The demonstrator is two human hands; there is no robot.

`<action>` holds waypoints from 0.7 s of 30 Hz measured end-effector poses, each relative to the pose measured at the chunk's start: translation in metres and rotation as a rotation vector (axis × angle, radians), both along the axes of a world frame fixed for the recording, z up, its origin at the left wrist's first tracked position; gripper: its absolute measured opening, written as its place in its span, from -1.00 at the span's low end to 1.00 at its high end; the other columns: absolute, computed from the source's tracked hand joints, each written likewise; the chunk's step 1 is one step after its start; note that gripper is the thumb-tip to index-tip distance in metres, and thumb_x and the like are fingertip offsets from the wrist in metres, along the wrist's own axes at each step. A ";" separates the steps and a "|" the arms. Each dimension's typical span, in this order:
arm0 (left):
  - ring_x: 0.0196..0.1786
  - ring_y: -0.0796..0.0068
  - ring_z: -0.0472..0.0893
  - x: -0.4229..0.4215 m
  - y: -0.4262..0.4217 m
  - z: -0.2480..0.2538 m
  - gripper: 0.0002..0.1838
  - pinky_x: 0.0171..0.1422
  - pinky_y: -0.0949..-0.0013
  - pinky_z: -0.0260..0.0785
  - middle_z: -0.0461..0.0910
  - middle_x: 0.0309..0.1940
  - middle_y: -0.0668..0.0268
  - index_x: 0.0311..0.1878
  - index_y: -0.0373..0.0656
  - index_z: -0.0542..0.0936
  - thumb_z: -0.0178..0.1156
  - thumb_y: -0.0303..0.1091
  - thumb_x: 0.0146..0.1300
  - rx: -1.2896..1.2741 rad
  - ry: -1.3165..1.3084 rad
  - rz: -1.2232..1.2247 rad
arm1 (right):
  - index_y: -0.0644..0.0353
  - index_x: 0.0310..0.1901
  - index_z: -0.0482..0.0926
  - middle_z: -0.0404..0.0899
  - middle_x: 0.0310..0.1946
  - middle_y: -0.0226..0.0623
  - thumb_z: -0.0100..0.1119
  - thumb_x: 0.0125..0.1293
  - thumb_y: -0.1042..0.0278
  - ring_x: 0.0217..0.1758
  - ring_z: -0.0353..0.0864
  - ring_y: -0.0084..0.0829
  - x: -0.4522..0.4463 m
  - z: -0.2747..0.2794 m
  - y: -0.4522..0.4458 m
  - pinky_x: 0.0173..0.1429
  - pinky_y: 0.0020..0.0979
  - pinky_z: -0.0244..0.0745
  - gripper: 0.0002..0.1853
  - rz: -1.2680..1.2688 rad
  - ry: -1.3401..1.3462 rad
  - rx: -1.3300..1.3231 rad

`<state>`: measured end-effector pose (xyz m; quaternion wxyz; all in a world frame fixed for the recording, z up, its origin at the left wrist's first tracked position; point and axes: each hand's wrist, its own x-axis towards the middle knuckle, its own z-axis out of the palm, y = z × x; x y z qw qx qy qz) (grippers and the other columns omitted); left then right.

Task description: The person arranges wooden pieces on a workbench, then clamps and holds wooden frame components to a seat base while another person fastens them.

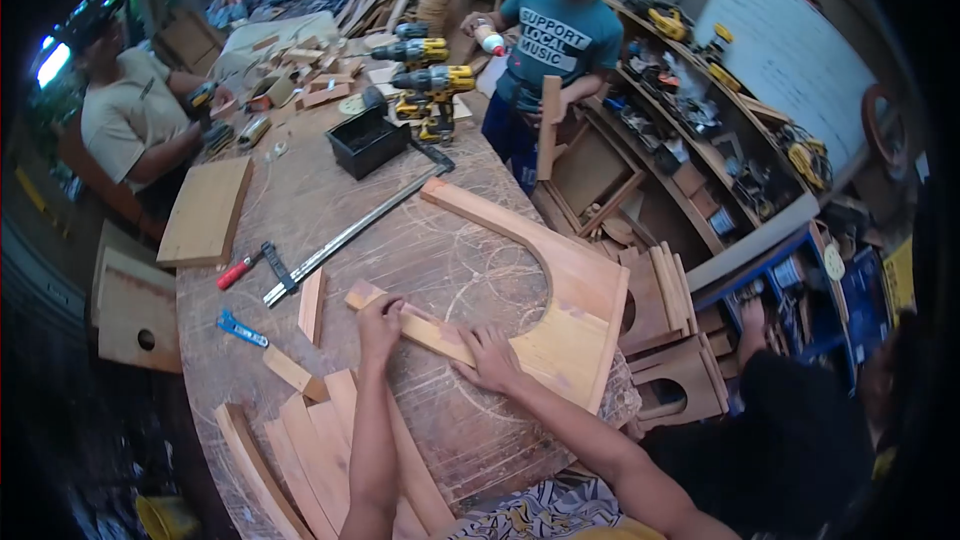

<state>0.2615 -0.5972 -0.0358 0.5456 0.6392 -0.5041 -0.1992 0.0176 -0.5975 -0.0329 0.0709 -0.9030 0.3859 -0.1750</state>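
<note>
A U-shaped wooden panel [575, 325] lies on the workbench with a rounded cutout between its two arms. My left hand [380, 328] is closed on the nearer arm, close to its free end. Further along that arm, my right hand [488, 358] grips the edge, fingers over the top and thumb on the near side. A short wooden strip [312, 306] lies just left of my left hand. Several long wooden pieces [330, 440] are laid side by side near my left forearm.
A bar clamp [345, 233], black bin [368, 143], yellow drills [435, 78] and a thick wooden board [207, 212] occupy the bench [440, 230]. One person [150, 120] holds a tool at left; another [555, 40] holds a bottle [489, 38] and wood across the bench. Shelves stand right.
</note>
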 end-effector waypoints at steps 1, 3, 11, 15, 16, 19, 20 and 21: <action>-0.28 0.29 0.72 0.004 0.001 0.000 -0.83 -0.13 0.32 0.52 0.72 -0.31 0.07 -0.17 -0.27 0.71 0.25 -0.47 0.20 0.045 0.042 0.026 | 0.29 0.22 0.40 0.42 0.04 0.03 0.21 0.23 -0.07 0.10 0.39 0.02 -0.010 0.000 0.005 0.21 -0.09 0.31 -0.33 0.015 0.018 0.044; -0.29 0.35 0.71 0.013 0.002 -0.004 -0.83 -0.13 0.34 0.51 0.72 -0.33 0.07 -0.17 -0.31 0.70 0.23 -0.46 0.23 0.109 0.124 0.074 | 0.29 0.25 0.37 0.40 0.13 0.07 0.19 0.25 -0.05 0.19 0.36 0.07 -0.030 -0.003 0.019 0.29 -0.07 0.29 -0.32 0.021 0.039 0.089; -0.28 0.34 0.71 0.061 0.009 -0.024 -0.83 -0.10 0.36 0.52 0.72 -0.36 0.10 -0.16 -0.34 0.69 0.23 -0.51 0.21 -0.009 0.065 0.261 | 0.23 0.26 0.41 0.29 0.31 0.18 0.11 0.31 0.08 0.40 0.23 0.14 -0.119 0.015 -0.018 0.46 -0.01 0.17 -0.44 -0.047 0.007 0.043; -0.28 0.40 0.71 0.071 0.013 -0.025 -0.84 -0.12 0.38 0.53 0.73 -0.33 0.14 -0.16 -0.32 0.70 0.23 -0.56 0.19 0.068 0.189 0.303 | 0.30 0.34 0.30 0.22 0.34 0.25 0.03 0.36 0.04 0.46 0.12 0.16 -0.160 0.000 -0.086 0.53 -0.02 0.00 -0.36 -0.528 0.052 -0.004; -0.28 0.43 0.71 0.071 0.011 -0.028 -0.83 -0.12 0.39 0.53 0.73 -0.32 0.15 -0.17 -0.31 0.71 0.23 -0.58 0.18 0.076 0.223 0.307 | 0.33 0.36 0.25 0.19 0.36 0.26 0.00 0.38 0.01 0.48 0.07 0.16 -0.165 -0.006 -0.098 0.55 -0.03 -0.06 -0.34 -0.713 0.062 0.014; -0.26 0.28 0.71 0.068 0.007 -0.039 -0.83 -0.09 0.30 0.52 0.72 -0.33 0.08 -0.16 -0.34 0.69 0.20 -0.51 0.23 0.063 0.118 0.350 | 0.33 0.37 0.27 0.15 0.39 0.25 -0.02 0.36 -0.03 0.52 0.00 0.12 -0.162 -0.039 -0.111 0.57 -0.05 -0.21 -0.31 -0.801 0.168 -0.074; -0.25 0.21 0.71 0.069 0.007 -0.036 -0.83 -0.09 0.26 0.51 0.71 -0.34 0.04 -0.17 -0.35 0.68 0.18 -0.49 0.25 0.039 0.017 0.327 | 0.32 0.38 0.25 0.13 0.41 0.24 -0.04 0.37 -0.07 0.53 -0.01 0.09 -0.163 -0.039 -0.111 0.57 -0.05 -0.21 -0.29 -0.813 0.209 -0.044; -0.25 0.16 0.71 0.068 0.008 -0.029 -0.82 -0.08 0.23 0.50 0.70 -0.35 0.01 -0.18 -0.35 0.68 0.18 -0.46 0.26 0.076 0.033 0.341 | 0.32 0.38 0.25 0.12 0.42 0.22 -0.04 0.37 -0.06 0.53 -0.02 0.07 -0.159 -0.030 -0.106 0.57 -0.05 -0.21 -0.29 -0.808 0.156 -0.012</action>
